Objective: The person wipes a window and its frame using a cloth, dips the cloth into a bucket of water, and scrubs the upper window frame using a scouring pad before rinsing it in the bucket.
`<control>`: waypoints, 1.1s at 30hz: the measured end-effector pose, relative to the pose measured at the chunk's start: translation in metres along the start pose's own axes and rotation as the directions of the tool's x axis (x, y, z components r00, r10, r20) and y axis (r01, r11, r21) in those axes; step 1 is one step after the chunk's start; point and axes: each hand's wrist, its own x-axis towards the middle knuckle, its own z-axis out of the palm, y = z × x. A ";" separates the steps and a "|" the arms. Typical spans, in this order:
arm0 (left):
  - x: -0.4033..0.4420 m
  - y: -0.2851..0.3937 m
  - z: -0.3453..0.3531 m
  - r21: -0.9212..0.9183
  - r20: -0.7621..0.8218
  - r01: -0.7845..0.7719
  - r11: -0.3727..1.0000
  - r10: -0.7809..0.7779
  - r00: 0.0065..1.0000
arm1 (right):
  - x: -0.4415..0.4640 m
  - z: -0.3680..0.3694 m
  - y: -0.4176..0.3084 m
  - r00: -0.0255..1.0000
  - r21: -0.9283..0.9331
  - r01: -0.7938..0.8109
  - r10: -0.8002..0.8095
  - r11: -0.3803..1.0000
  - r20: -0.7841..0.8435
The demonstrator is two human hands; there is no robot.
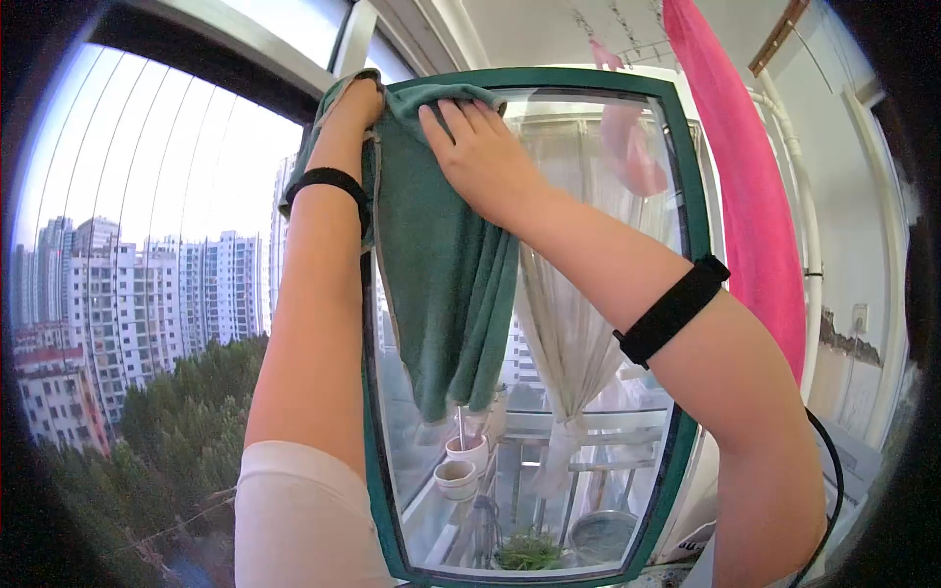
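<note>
I see the right hand (pixel 483 165) spread over the cloth (pixel 441 265); how the left hand (pixel 368 101) grips, I can't tell. Draped at the upper left of the window frame (pixel 695 186), the cloth looks soft, light, best held by its top folds.

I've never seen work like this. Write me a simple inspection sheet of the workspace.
Surface: upright glass pane, green frame.
Job's things: green cloth hanging across the pane's upper left.
Clutter: white pots and a plant show in the glass; whether reflected, unclear.
Hands: left hand in the cloth, fingertips hidden; right hand on the cloth, fingers extended.
Cables: black cable beside the right arm.
Surroundings: pink fabric right; buildings and trees left.
</note>
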 end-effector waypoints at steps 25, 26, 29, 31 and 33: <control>-0.221 -0.006 -0.048 -0.929 0.152 0.287 -0.232 0.469 0.870 | -0.113 -0.248 -0.183 0.962 0.485 0.261 -0.268 0.835 -0.055; -0.230 -0.001 -0.049 -0.898 0.198 0.361 -0.252 0.501 0.843 | -0.116 -0.268 -0.192 0.963 0.663 0.230 -0.267 0.713 -0.047; -0.241 0.018 -0.047 -0.830 0.266 0.480 -0.285 0.554 0.789 | -0.127 -0.299 -0.195 0.898 0.509 0.435 -0.403 0.743 -0.179; -0.238 0.028 -0.048 -0.808 0.278 0.510 -0.296 0.571 0.772 | -0.136 -0.312 -0.191 0.788 0.112 0.603 -0.567 0.790 -0.240; -0.232 0.035 -0.049 -0.802 0.272 0.516 -0.301 0.585 0.764 | -0.146 -0.324 -0.187 0.796 0.239 0.605 -0.581 0.760 -0.168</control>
